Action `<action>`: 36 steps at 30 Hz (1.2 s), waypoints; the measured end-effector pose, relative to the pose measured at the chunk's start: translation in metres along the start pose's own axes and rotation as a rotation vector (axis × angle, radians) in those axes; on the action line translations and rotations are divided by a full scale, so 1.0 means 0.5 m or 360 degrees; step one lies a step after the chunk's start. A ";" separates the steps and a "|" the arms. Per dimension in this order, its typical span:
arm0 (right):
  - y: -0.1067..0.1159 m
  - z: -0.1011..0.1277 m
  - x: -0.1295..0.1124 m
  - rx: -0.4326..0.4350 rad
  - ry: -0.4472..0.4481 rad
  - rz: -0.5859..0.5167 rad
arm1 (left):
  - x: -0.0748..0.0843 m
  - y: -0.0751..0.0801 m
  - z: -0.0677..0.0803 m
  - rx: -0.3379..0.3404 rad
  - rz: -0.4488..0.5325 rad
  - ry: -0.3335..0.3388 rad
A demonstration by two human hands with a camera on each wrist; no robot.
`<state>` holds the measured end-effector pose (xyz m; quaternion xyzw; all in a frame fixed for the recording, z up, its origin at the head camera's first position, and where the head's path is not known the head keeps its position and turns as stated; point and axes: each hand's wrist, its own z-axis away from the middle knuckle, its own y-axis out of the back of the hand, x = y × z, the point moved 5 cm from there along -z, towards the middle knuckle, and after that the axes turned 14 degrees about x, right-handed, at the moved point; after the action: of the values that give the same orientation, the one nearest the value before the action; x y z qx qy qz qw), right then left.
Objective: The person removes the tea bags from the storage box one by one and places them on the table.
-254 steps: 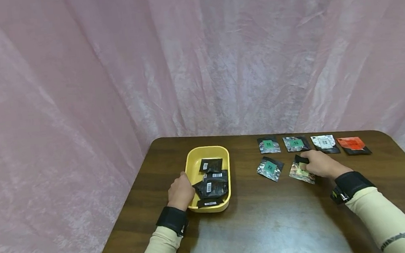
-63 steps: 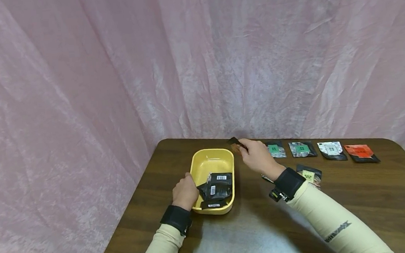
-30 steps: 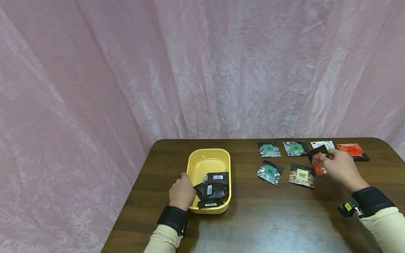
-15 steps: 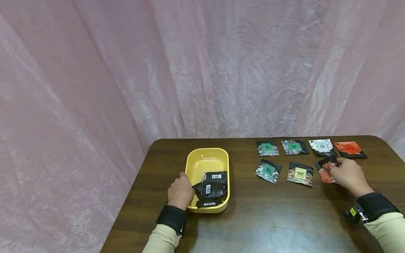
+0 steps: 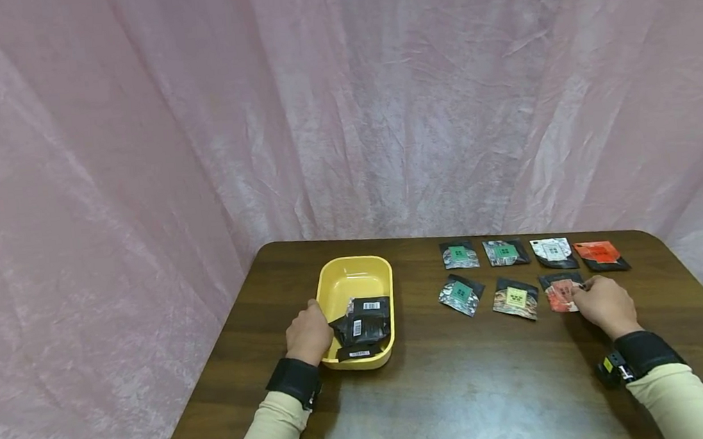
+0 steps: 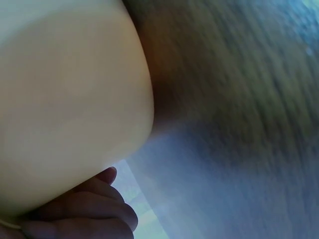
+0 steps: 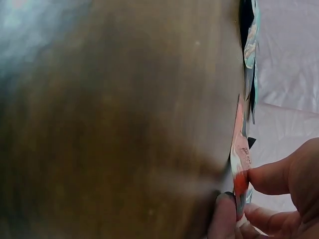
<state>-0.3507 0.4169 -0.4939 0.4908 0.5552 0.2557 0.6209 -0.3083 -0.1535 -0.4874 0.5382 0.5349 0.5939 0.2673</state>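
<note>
At the right of the head view, my right hand (image 5: 606,305) pinches the edge of a small flat packet (image 5: 560,292) with a pale red label, which lies on the table. In the right wrist view, thumb and fingers hold the right end of that red packet (image 7: 240,154). My left hand (image 5: 308,333) grips the left rim of a yellow plastic tub (image 5: 361,364). Up close in the left wrist view, curled fingers (image 6: 94,209) sit against the tub's pale wall (image 6: 75,109). Several black packets (image 5: 366,328) with barcode labels lie in the tub's near half.
A back row holds two green-labelled packets (image 5: 458,255), a white packet (image 5: 553,253) and an orange-red packet (image 5: 601,255). In the front row lie a green-labelled packet (image 5: 461,294) and a yellow-labelled packet (image 5: 515,298). A pink curtain (image 5: 342,109) hangs behind the wooden table (image 5: 467,391).
My right hand has carried the red-labelled packet from beside the tub to the right end of the front row and lowered it onto the table. The left hand keeps its grip on the tub.
</note>
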 end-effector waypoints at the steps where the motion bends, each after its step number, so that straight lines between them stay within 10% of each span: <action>1: -0.001 0.001 0.001 0.0011 -0.0016 0.0002 | 0.000 0.000 0.000 -0.0002 0.0003 -0.0003; 36: 0.008 0.001 -0.005 -0.0113 -0.0021 0.0155 | -0.001 -0.004 0.000 0.0013 0.0022 -0.0002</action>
<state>-0.3498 0.4160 -0.4895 0.4967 0.5170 0.3020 0.6283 -0.3086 -0.1532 -0.4892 0.5434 0.5334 0.5932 0.2613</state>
